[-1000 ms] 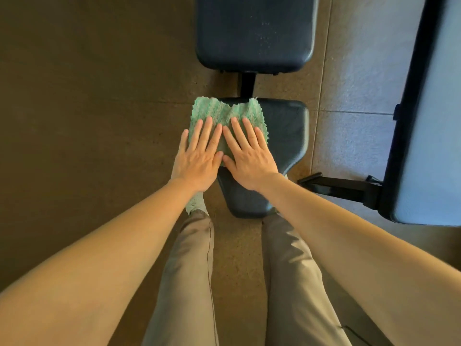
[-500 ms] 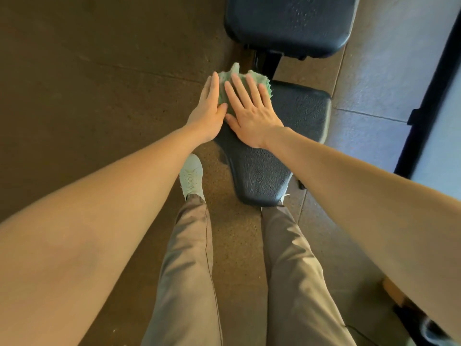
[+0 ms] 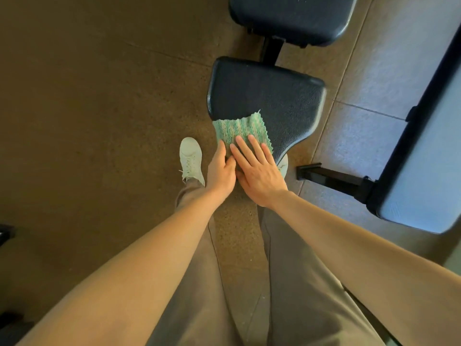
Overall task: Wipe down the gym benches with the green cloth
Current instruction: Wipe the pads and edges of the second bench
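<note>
Head view shows the green cloth (image 3: 237, 129), soft, light and floppy, lying on the black seat pad (image 3: 272, 96) in the middle, pressed flat by the left hand (image 3: 220, 168) and right hand (image 3: 259, 174), fingers (image 3: 243, 149) straight and slightly apart.

Dim warm light, bluish glare at right, wide-angle edge stretch
</note>
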